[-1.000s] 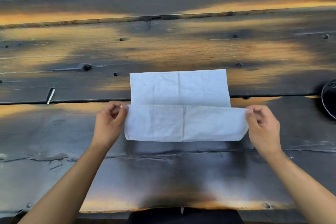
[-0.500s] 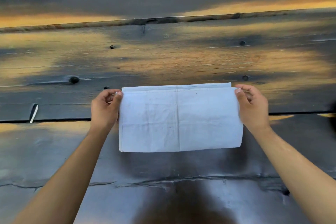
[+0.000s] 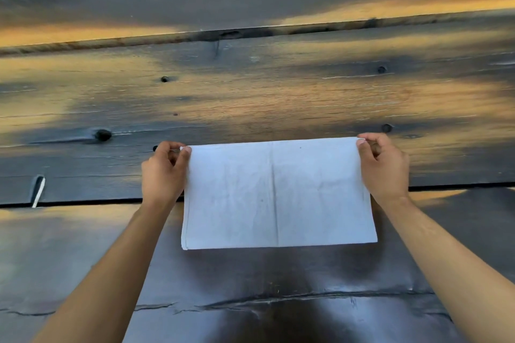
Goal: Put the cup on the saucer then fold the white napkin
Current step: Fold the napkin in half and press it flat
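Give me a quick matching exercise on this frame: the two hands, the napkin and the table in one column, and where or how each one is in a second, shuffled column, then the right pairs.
Things:
1. left hand
2. right hand
3. white napkin
4. wooden table

States:
A. dark planks with knots, lying under everything
B. pinching the napkin's far right corner
C. folded into a wide rectangle with a crease down its middle
D. pinching the napkin's far left corner

Pairs: 1-D, 2-B, 3-C, 4-A
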